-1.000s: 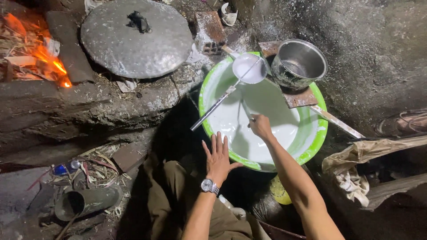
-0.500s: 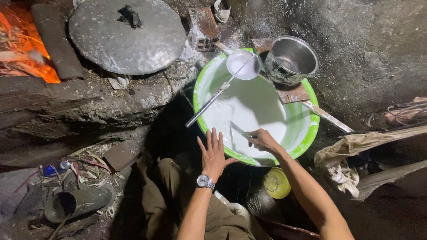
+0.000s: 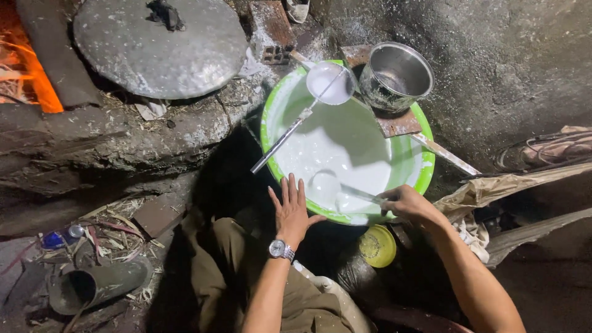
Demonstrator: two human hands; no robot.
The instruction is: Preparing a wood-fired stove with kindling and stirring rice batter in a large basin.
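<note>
Right hand [image 3: 410, 205] is clenched round the handle of a batter-coated ladle [image 3: 333, 188], its bowl dipped in the white batter near the front of the wide green-rimmed plastic basin [image 3: 425, 166]; left hand [image 3: 292, 211] lies flat, fingers spread, gripping nothing, against the basin's near edge; a second long-handled ladle [image 3: 308, 105] rests across the far rim; a steel pot [image 3: 396, 76] sits beside it; a round grey metal lid [image 3: 160, 46] lies left, near the fire [image 3: 24, 74].

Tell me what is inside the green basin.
The green basin holds white batter and a ladle in the right hand. Batter hides the bottom.
</note>
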